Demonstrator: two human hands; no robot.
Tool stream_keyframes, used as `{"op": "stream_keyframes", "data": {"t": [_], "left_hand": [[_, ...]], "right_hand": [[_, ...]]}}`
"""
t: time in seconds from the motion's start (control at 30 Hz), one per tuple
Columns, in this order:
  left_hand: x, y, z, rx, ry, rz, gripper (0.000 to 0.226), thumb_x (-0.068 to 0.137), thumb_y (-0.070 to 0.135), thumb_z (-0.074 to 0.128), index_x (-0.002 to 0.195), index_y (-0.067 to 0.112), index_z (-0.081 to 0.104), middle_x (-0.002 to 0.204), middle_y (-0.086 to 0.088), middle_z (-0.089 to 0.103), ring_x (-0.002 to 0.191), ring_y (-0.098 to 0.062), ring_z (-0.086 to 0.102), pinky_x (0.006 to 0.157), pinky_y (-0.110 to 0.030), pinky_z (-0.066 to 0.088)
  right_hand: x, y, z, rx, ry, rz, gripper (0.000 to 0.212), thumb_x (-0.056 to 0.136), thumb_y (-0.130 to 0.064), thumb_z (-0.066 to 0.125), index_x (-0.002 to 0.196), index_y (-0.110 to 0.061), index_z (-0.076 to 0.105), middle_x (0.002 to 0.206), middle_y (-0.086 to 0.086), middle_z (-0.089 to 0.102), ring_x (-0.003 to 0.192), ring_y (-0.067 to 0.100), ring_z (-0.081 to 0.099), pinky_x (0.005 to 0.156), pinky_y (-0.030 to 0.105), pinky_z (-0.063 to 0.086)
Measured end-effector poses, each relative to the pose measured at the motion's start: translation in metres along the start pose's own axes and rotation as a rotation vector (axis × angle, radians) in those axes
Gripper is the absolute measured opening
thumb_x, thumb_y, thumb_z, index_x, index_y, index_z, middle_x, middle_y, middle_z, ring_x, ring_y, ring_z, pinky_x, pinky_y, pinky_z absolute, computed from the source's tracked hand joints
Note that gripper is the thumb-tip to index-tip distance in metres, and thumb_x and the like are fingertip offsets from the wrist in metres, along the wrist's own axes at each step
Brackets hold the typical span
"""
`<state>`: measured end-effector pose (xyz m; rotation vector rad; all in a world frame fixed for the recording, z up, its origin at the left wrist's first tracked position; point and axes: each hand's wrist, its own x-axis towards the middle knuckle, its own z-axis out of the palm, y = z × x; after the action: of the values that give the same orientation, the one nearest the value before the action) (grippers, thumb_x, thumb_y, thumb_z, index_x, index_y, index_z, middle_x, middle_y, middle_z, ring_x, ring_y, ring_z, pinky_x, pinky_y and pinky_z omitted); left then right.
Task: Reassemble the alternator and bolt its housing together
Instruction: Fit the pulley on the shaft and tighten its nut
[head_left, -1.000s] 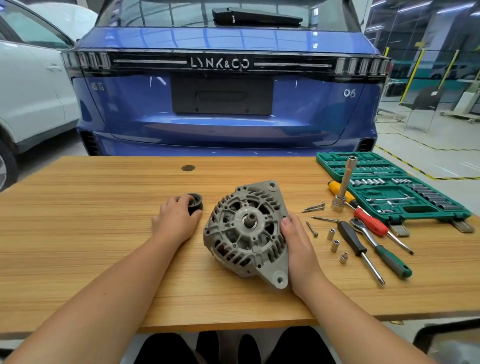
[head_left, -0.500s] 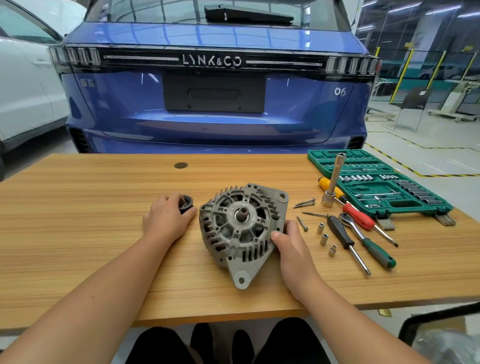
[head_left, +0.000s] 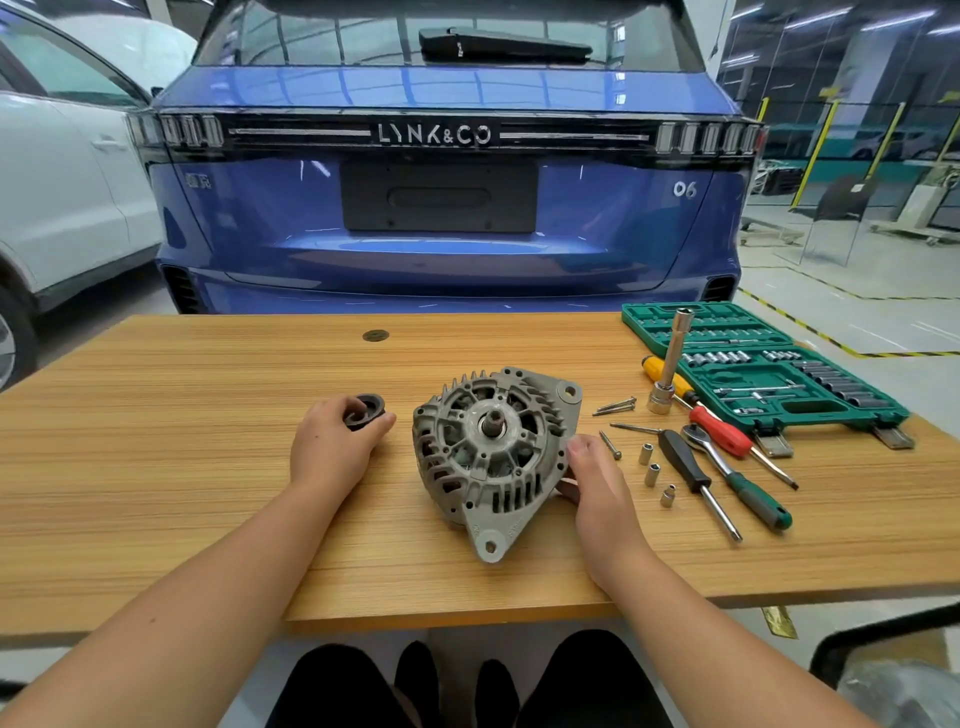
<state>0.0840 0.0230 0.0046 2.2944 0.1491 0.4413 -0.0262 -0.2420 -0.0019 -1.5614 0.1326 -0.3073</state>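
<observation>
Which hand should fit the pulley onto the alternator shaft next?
Left. The left hand already grips the black pulley; the right hand steadies the alternator.

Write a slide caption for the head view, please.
Right hand steadies alternator; left hand grips black pulley.

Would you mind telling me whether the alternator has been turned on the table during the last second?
Yes. The alternator has been rotated clockwise: its lower mounting ear, which pointed toward the right hand, now points at the table's near edge.
</observation>
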Motion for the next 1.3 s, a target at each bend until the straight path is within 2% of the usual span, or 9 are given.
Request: {"op": "stream_keyframes", "data": {"t": [0.23,0.37,0.47,0.57,0.73,0.9,1.0,1.13,1.3], "left_hand": [[-0.029,0.034,-0.023,-0.136,0.044,0.223,0.034,0.085,0.042,0.083,0.107,0.019,0.069,0.105,0.007,0.059,0.098,-0.013,0.055,0.083,-0.029,0.042],[-0.037,0.067,-0.053,-0.162,0.054,0.423,0.032,0.081,0.034,0.087,0.101,0.018,0.069,0.105,0.008,0.06,0.098,-0.013,0.058,0.086,-0.027,0.047],[-0.045,0.086,-0.08,-0.087,0.043,0.562,0.033,0.08,0.036,0.088,0.099,0.019,0.068,0.102,0.009,0.06,0.094,-0.009,0.055,0.079,-0.011,0.04],[-0.062,0.111,-0.099,0.04,-0.072,0.755,0.037,0.076,0.033,0.091,0.1,0.015,0.069,0.102,0.005,0.062,0.091,-0.016,0.059,0.077,-0.025,0.048],[-0.094,0.157,-0.101,0.344,-0.143,1.007,0.051,0.075,0.03,0.086,0.117,0.021,0.057,0.09,0.016,0.051,0.086,-0.02,0.053,0.064,-0.032,0.041],[-0.102,0.191,-0.093,0.668,-0.19,1.112,0.055,0.086,0.014,0.072,0.131,0.022,0.04,0.096,0.013,0.051,0.094,-0.016,0.037,0.052,-0.025,0.025],[-0.108,0.203,-0.085,0.851,-0.199,1.248,0.049,0.088,0.01,0.068,0.127,0.017,0.039,0.107,0.0,0.058,0.095,-0.02,0.036,0.062,-0.033,0.04],[-0.091,0.196,-0.081,0.62,-0.198,1.103,0.067,0.087,0.018,0.076,0.146,0.019,0.045,0.13,-0.002,0.058,0.114,-0.023,0.051,0.085,-0.035,0.047],[-0.074,0.169,-0.075,0.073,-0.26,0.653,0.085,0.078,0.039,0.088,0.151,0.021,0.048,0.132,0.006,0.059,0.122,-0.013,0.055,0.097,-0.025,0.042]], "right_hand": [[0.004,-0.008,-0.001,0.132,0.064,0.114,0.063,0.08,-0.075,0.05,0.109,-0.021,0.065,0.11,0.008,0.071,0.107,0.027,0.067,0.099,0.054,0.051],[0.009,-0.032,-0.003,0.077,0.299,0.123,0.031,0.103,-0.056,0.039,0.11,-0.028,0.052,0.113,0.002,0.059,0.103,0.018,0.057,0.084,0.037,0.047],[-0.002,-0.068,0.003,0.014,0.448,-0.087,0.022,0.104,-0.045,0.044,0.115,-0.027,0.049,0.109,-0.006,0.056,0.098,0.01,0.054,0.073,0.024,0.038],[-0.023,-0.112,0.027,0.068,0.323,-0.211,0.013,0.102,-0.04,0.049,0.107,-0.03,0.054,0.103,-0.007,0.056,0.092,0.007,0.056,0.077,0.025,0.044],[-0.052,-0.157,0.065,0.319,-0.029,0.259,0.032,0.099,-0.046,0.052,0.112,-0.022,0.068,0.108,0.003,0.074,0.104,0.024,0.07,0.091,0.047,0.058],[-0.049,-0.162,0.055,0.908,-0.053,0.551,0.042,0.101,-0.042,0.048,0.112,-0.007,0.068,0.103,0.016,0.077,0.095,0.033,0.074,0.086,0.045,0.059],[-0.044,-0.152,0.051,1.034,-0.065,0.545,0.022,0.1,-0.015,0.042,0.101,-0.009,0.064,0.102,0.013,0.073,0.09,0.028,0.069,0.079,0.037,0.054],[-0.035,-0.14,0.038,1.186,0.05,0.575,0.011,0.096,-0.003,0.042,0.095,-0.006,0.053,0.102,0.016,0.062,0.107,0.025,0.064,0.099,0.04,0.053],[-0.021,-0.14,0.027,0.783,0.038,0.529,0.008,0.096,-0.004,0.047,0.093,-0.006,0.055,0.076,0.005,0.047,0.059,0.011,0.042,0.052,0.02,0.039]]}}
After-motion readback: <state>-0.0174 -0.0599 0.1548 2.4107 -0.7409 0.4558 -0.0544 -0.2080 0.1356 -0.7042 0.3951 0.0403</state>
